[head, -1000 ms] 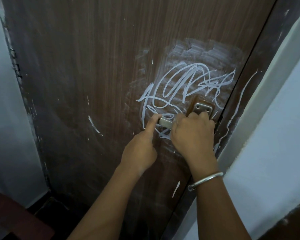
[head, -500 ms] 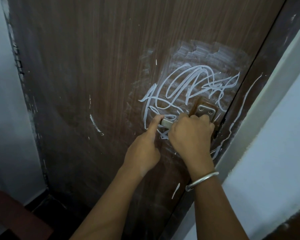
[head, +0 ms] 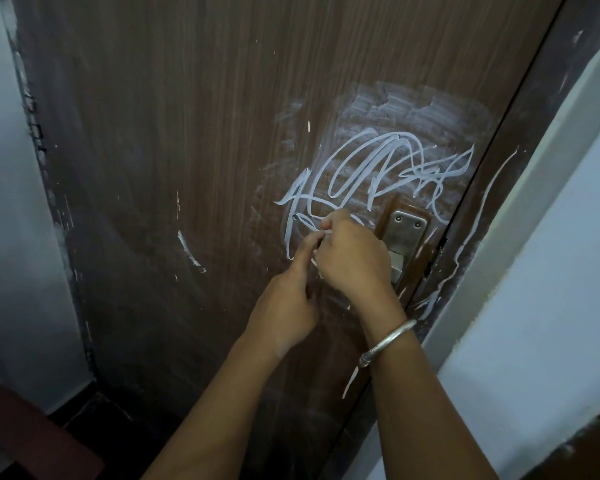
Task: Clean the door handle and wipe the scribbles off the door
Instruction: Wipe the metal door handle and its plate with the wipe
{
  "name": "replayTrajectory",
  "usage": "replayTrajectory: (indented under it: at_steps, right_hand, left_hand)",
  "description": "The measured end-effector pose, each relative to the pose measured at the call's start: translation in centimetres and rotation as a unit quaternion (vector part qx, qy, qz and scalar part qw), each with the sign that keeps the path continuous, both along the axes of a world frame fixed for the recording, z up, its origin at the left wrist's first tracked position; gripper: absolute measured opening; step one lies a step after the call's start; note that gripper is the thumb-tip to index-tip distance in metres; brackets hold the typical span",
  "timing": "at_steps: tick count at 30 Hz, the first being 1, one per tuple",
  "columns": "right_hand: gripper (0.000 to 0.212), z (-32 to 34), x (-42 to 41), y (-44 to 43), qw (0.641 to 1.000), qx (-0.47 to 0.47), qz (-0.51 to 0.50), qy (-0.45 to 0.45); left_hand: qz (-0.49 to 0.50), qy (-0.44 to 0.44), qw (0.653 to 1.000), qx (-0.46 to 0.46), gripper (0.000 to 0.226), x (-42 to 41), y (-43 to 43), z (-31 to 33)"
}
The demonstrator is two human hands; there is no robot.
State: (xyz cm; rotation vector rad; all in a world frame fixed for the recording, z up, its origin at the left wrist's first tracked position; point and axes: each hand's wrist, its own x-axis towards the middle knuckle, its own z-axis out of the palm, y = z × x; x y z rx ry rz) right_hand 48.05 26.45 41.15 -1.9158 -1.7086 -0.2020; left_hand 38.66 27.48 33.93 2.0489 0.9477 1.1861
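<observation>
Right grip [head: 354, 258] curled over door handle [head: 406, 227], scribbles [head: 378, 168] above

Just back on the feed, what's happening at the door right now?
A person has both hands at the door handle. The right hand curls over its grip, hiding most of it; the left hand reaches its index finger up beside it. The white scribbles are unwiped on the brown door, with a chalky smear above them.

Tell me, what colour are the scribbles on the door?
White scribbles on a brown door; head view.
</observation>
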Motion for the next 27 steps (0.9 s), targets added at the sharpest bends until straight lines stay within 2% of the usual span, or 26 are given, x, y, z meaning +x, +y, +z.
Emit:
replayTrajectory:
  at_steps: [3,6,11,18,22,27]
  right_hand:
    - [0.032,0.5,0.8,0.5,0.997,-0.042,0.043,0.045]
    - [0.026,0.7,1.5,1.1,0.993,-0.050,0.074,0.076]
    - [0.021,-0.1,2.2,1.2,0.994,-0.003,0.078,0.078]
    - [0.014,0.8,2.5,1.5,0.990,-0.065,0.097,0.083]
    - [0.019,1.1,2.6,1.6,0.984,-0.102,0.112,0.092]
    - [0.017,0.8,3.2,1.3,0.976,-0.081,0.142,0.142]
  left_hand:
    - [-0.001,0.009,1.000,-0.004,0.095,-0.1,0.1,-0.1]
    - [0.001,0.024,1.000,0.009,0.097,-0.5,0.4,-0.3]
    - [0.002,0.015,1.000,0.005,0.096,-0.5,0.4,0.0]
    - [0.003,0.007,1.000,0.000,0.097,-0.7,0.5,0.1]
    - [0.002,0.016,1.000,-0.003,0.097,-0.7,0.4,0.3]
    - [-0.004,0.033,0.999,0.006,0.098,-0.6,0.5,0.2]
